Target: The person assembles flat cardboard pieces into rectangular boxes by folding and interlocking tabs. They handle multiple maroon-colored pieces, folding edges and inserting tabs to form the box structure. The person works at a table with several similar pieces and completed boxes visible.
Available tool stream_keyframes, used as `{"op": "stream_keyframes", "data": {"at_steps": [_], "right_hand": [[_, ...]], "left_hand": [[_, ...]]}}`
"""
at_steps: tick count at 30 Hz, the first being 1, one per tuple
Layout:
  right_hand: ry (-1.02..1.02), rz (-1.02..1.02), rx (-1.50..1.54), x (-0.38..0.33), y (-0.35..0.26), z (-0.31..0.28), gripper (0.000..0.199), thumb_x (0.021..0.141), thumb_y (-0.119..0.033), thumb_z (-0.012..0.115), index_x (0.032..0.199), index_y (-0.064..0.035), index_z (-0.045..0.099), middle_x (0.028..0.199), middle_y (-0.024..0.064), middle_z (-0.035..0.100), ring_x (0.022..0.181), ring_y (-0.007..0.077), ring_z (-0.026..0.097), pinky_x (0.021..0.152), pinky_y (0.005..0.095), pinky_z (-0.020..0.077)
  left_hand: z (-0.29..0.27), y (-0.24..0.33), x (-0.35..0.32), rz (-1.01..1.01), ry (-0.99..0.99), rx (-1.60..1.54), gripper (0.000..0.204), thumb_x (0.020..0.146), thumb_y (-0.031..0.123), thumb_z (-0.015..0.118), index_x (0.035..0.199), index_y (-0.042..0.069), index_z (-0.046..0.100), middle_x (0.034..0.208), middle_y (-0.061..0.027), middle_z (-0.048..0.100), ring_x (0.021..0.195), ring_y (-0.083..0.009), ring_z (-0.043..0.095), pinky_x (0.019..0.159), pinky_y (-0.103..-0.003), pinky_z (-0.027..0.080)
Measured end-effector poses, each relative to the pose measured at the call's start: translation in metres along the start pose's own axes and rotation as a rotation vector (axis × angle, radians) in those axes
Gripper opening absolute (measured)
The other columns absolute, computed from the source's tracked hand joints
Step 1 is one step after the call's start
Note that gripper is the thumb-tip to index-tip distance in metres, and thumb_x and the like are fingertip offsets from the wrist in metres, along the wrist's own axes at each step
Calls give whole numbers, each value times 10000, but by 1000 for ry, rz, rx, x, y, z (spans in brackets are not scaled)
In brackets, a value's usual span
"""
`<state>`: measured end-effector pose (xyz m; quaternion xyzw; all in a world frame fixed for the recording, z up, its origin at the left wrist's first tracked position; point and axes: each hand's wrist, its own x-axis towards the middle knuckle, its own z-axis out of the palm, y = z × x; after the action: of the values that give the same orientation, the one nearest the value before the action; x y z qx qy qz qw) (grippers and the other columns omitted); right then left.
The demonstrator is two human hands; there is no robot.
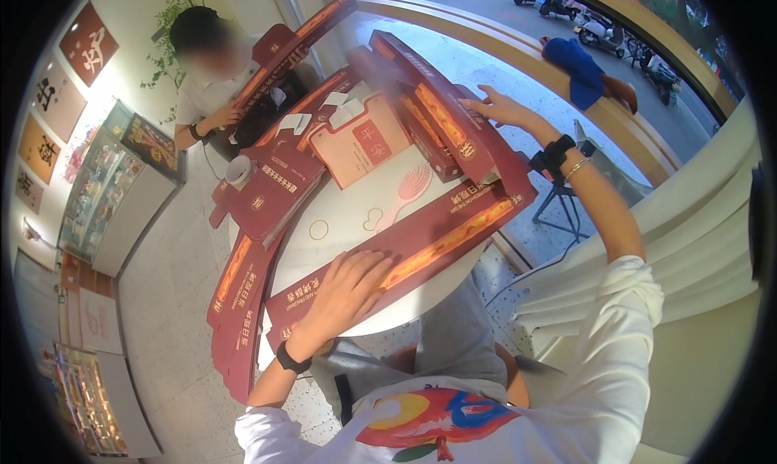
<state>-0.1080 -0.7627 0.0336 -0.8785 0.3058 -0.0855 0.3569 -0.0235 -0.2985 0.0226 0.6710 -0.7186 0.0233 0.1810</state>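
Observation:
A long dark red cardboard piece (429, 245) printed with golden pastry lies across the near side of the white table (340, 209). My left hand (348, 290) rests on it near its left end, fingers stretched out flat. At the far right, my right hand (506, 110) is raised with its fingers apart, beside a red box (441, 132) standing on the table; whether the fingertips touch the cardboard I cannot tell. Between the hands lie a pink hairbrush (414, 182) and a cream bag (366, 138) with a red square. Neither hand holds anything.
Across the table a person holds another long red cardboard piece (275, 67). Flat red cartons (279, 189) are stacked at the left with a white roll (239, 170) beside them. More cardboard strips (243, 302) hang past the left edge. White curtains (688, 213) hang at the right.

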Motion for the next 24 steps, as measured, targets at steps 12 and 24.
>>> {"op": "stream_keyframes", "data": {"at_steps": [12, 24], "right_hand": [[10, -73, -258, 2, -39, 39, 1069, 625, -462, 761, 1411, 58, 257, 1251, 310, 498, 1099, 391, 574, 878, 428, 497], [-298, -73, 949, -99, -49, 13, 635, 880, -259, 611, 1382, 28, 349, 1242, 173, 560, 996, 168, 645, 842, 284, 549]], "left_hand": [[-10, -19, 96, -114, -191, -495, 577, 889, 280, 625, 1350, 13, 404, 1253, -198, 539, 1133, -308, 566, 941, -389, 462], [45, -53, 237, -549, 182, -1729, 631, 881, 480, 633, 1311, 47, 473, 1145, -85, 613, 1046, -182, 598, 867, -341, 504]]}}
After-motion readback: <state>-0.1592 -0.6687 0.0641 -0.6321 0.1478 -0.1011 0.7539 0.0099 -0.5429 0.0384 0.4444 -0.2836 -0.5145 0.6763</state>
